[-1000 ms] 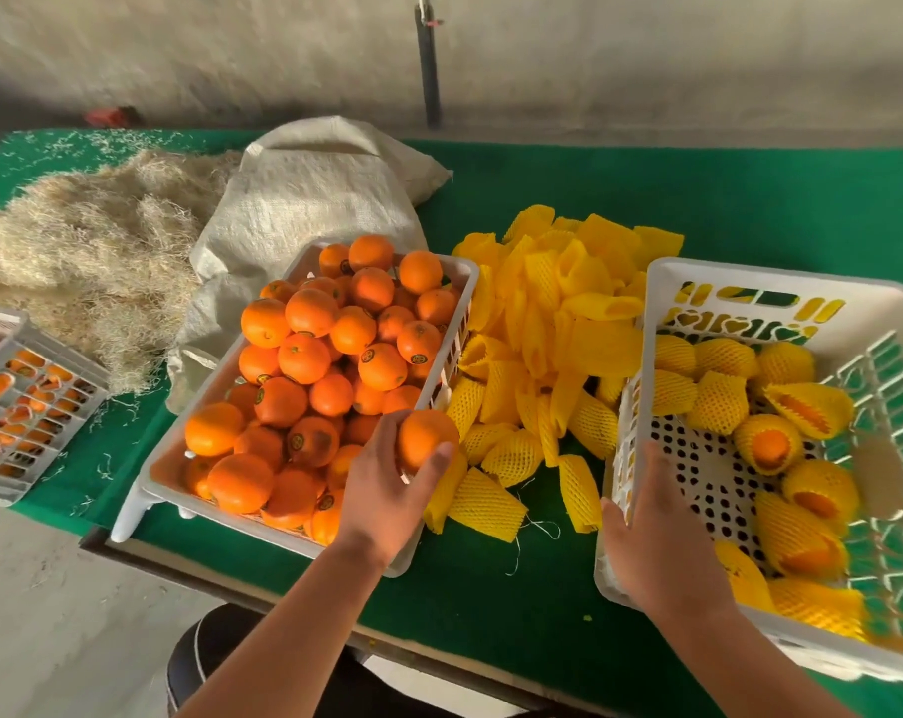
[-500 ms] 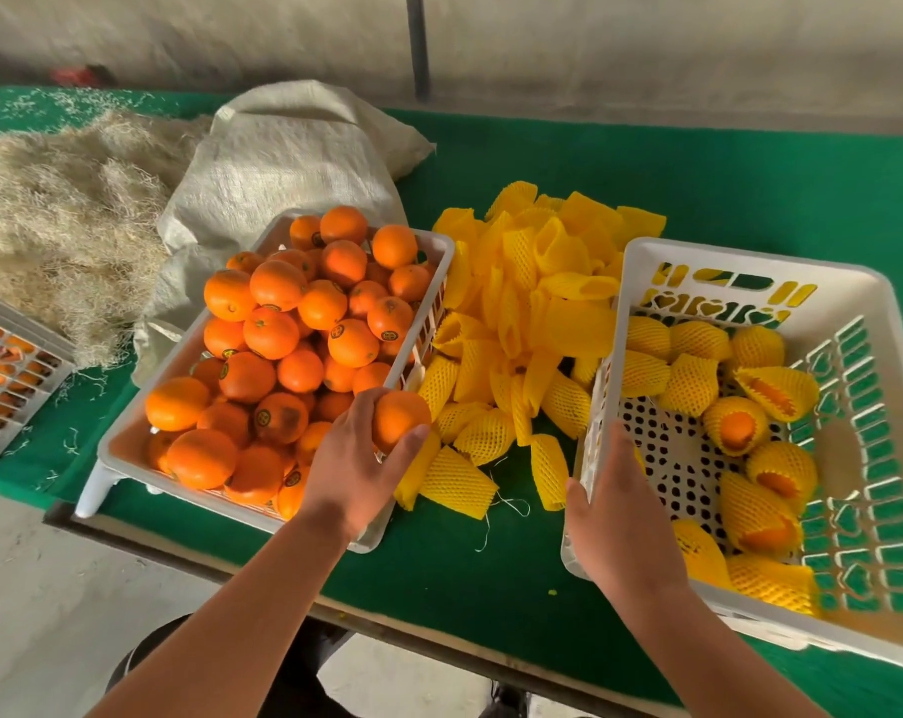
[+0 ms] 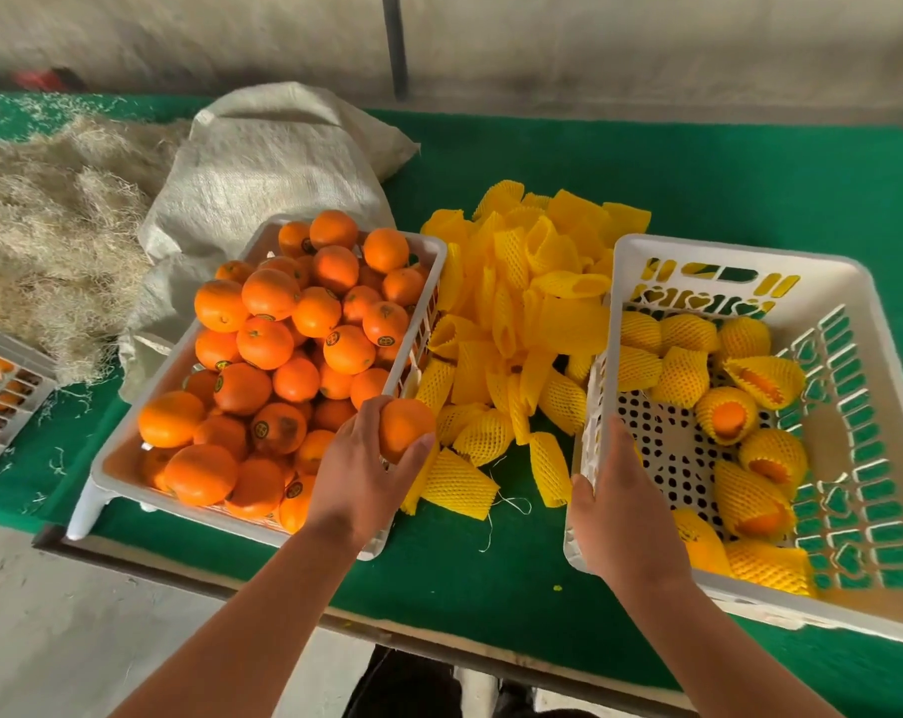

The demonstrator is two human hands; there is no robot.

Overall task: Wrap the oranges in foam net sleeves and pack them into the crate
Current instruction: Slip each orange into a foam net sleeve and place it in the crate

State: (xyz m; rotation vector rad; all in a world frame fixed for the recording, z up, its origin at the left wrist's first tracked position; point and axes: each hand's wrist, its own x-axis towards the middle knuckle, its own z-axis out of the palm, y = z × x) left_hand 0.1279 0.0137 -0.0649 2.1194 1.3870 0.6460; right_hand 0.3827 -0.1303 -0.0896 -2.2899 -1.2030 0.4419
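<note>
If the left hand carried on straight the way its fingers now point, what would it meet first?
Probably the loose foam net sleeves: the left hand, gripping an orange, points up and right toward that pile, though depth is unclear.

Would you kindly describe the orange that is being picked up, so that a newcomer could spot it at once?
Find the white tray heaped with bare oranges on the left of the green table. At its near right corner, beside the pile of yellow foam sleeves, the left hand grips one orange. It alone is lifted above the rim and held in fingers; the others lie loose in the heap.

Loose sleeves (image 3: pixel 522 323) fill the gap between tray (image 3: pixel 428 251) and crate (image 3: pixel 615 282)
</note>
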